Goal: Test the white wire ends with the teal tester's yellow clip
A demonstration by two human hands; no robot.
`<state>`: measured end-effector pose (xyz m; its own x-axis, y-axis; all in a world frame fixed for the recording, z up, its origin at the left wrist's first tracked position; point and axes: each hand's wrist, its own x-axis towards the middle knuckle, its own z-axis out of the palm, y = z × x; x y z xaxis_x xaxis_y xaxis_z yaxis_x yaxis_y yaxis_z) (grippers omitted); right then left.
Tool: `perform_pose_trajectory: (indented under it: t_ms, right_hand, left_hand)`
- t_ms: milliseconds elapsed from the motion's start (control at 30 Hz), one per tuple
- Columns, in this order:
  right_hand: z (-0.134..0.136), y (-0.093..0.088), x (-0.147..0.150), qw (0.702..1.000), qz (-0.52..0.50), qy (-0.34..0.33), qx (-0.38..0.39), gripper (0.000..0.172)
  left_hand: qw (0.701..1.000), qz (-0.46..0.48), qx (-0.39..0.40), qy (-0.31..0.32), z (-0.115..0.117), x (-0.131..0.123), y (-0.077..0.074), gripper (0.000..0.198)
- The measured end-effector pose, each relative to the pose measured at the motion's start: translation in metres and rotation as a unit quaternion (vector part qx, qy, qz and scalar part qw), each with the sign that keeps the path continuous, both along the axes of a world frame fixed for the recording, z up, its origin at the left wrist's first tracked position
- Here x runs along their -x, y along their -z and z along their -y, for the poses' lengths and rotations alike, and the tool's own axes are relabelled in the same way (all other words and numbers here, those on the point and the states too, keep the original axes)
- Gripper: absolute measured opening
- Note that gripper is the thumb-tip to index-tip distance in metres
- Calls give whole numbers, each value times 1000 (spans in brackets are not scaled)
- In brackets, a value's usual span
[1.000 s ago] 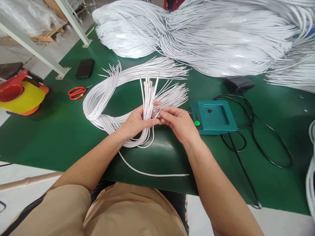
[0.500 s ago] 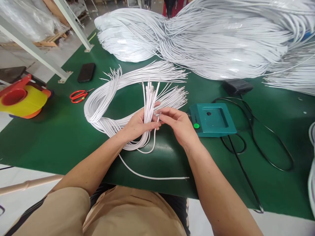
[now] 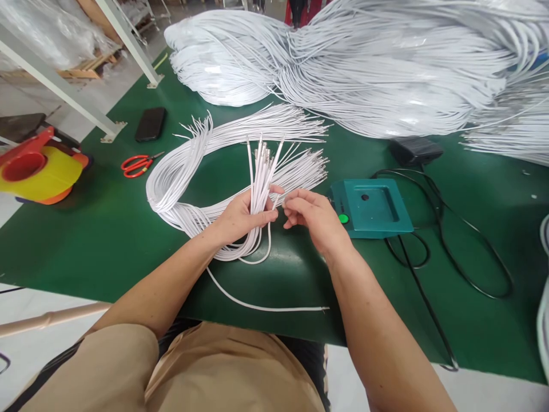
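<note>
My left hand (image 3: 240, 216) is closed round a small bunch of white wires (image 3: 259, 171) whose stripped ends stand up above my fingers. My right hand (image 3: 312, 217) is just to the right of the bunch, fingers curled and pinched at one wire end beside my left thumb. Behind my hands lies a curved bundle of white wires (image 3: 180, 171) on the green table (image 3: 107, 229). One loose white wire (image 3: 266, 306) trails along the table's front edge.
A teal box with a green button (image 3: 371, 207) sits right of my right hand, with black cables (image 3: 450, 240) looping from it. Red scissors (image 3: 138, 165) and a black phone (image 3: 150, 123) lie at the left. Huge heaps of white wire (image 3: 364, 68) fill the back.
My right hand has drawn slightly back to the right from the bunch. The wire ends in my left hand have fanned a little. The view shifted only slightly.
</note>
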<state>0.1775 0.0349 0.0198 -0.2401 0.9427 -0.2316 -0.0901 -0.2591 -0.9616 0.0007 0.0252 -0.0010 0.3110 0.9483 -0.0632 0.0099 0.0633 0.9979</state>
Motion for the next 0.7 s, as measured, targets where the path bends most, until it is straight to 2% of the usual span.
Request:
perform_pose_trajectory:
  t_ms: [133,200,267,333,367,467,533,600,700]
  right_hand:
    - [0,1,0,998,22,2,-55,22]
    - [0,5,1,992,57,-16,-108,19]
    - [0,10,2,974,130,-14,-183,17]
    - [1,15,3,931,239,-1,-276,19]
    - [1,17,3,897,298,5,-328,21]
    - [2,19,3,763,447,-1,-468,27]
    - [1,18,2,687,507,-28,-520,31]
    - [0,15,-1,647,538,-59,-537,32]
    - [-4,10,-13,639,579,-45,-504,24]
  left_hand:
    - [1000,-4,8,-12,-1,-1,0,50]
    - [1000,2,10,-15,-1,-2,1,49]
    - [999,24,23,-15,-2,-3,1,50]
    - [996,59,57,-17,-2,-4,0,53]
    - [993,78,81,-20,-3,-4,-1,53]
    - [980,127,153,-26,-6,-3,-5,49]
    - [972,146,183,-31,-8,-2,-6,46]
    - [972,149,178,-41,-9,-2,-3,47]
    - [984,116,128,-52,-10,-4,5,50]
